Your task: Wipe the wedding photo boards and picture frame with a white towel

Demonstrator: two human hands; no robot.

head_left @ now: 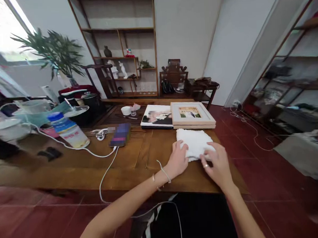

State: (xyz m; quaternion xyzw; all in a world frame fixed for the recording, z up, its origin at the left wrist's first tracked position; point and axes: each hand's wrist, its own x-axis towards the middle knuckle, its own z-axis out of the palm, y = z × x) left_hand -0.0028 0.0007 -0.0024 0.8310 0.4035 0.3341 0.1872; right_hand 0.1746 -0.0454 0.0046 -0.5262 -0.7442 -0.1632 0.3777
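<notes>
Head view: our left hand [178,157] and right hand [218,164] touch the folded white towel [194,141] on the desk [157,147]; grip closure, we cannot tell. Likely straightening; next move calls for even edges.

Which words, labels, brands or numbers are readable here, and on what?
None legible.
Bottle label: printed, too blurred to read.
Phone: pixelated, nothing readable.
Framed picture: no lettering I can make out.
White cloth: no text visible.
</notes>
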